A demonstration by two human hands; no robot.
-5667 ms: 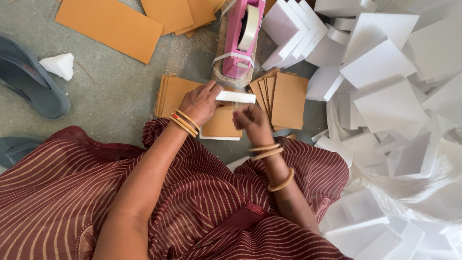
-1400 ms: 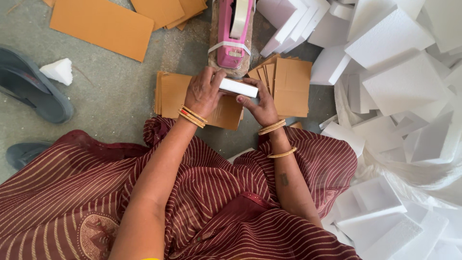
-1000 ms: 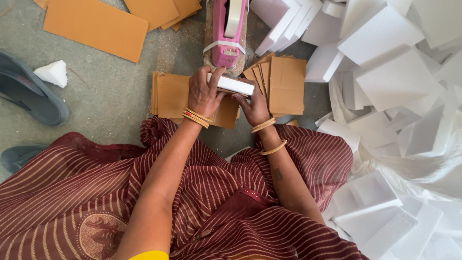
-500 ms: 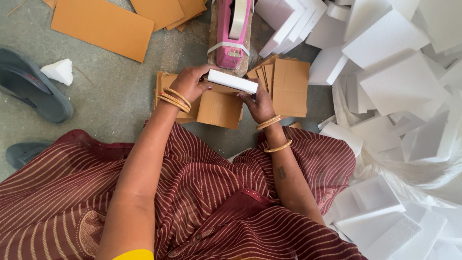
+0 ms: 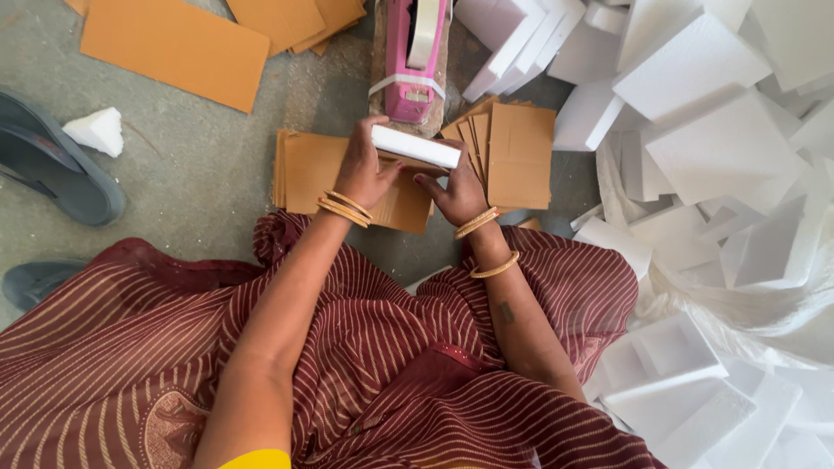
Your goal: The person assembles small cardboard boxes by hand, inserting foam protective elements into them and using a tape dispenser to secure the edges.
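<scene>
White foam fills our view on the right, and a small white foam block (image 5: 415, 146) sits between our two hands just in front of the pink tape dispenser (image 5: 412, 61). Our left hand (image 5: 363, 169) grips the block's left end, fingers (image 5: 360, 132) curled over its top edge and thumb beneath, while our right hand (image 5: 459, 189) supports the right end from below, fingertips pressed against its underside. Both hands are closed on the block, which is tilted slightly, its right end lower than its left. Under our hands a stack of brown cardboard sheets (image 5: 304, 167) lies flat on the concrete floor (image 5: 200, 148), and a second fanned stack of cardboard pieces (image 5: 518, 155) rests just beside our right hand. More large cardboard sheets (image 5: 178, 50) lie well apart at the upper left. Gold bangles (image 5: 344, 207) ring our left wrist, and others circle the right. A heap of white foam slabs (image 5: 712, 139) crowds the right side, some lying in thin plastic. At the left edge we see a grey sandal (image 5: 52, 169) and a small foam scrap (image 5: 95, 130) near it. Our striped maroon garment (image 5: 373, 347) covers the lower part of the view.
</scene>
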